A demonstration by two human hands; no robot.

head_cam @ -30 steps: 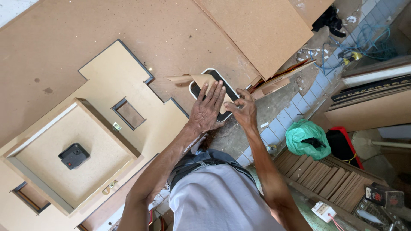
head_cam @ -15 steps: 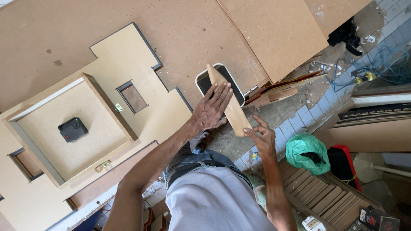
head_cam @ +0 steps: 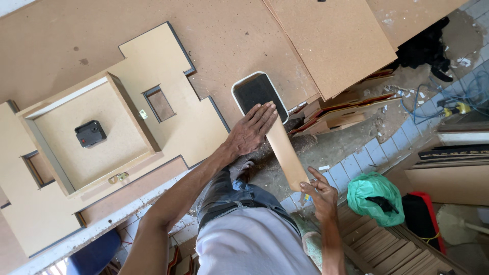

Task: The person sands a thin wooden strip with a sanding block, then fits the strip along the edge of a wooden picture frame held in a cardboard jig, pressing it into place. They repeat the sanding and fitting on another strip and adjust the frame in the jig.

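A long thin wooden strip (head_cam: 285, 153) runs from the black white-rimmed pad (head_cam: 254, 91) down towards my body. My left hand (head_cam: 250, 130) lies flat with fingers stretched over the strip's far end, at the edge of the pad. At the strip's near end, my right hand (head_cam: 320, 193) pinches it with the fingertips. My foot (head_cam: 239, 167) stands on the dusty floor just below the left hand.
A large stepped fibreboard panel (head_cam: 168, 66) lies at left with a shallow framed box (head_cam: 91, 137) holding a small black clock mechanism (head_cam: 90, 133). More boards (head_cam: 331, 40) and offcuts (head_cam: 336, 114) lie at upper right. A green bag (head_cam: 374, 196) and stacked slats (head_cam: 387, 244) sit at right.
Both hands were together at the pad. The strip has since been drawn out towards me, my right hand sliding down to its near end while my left stays at the far end.
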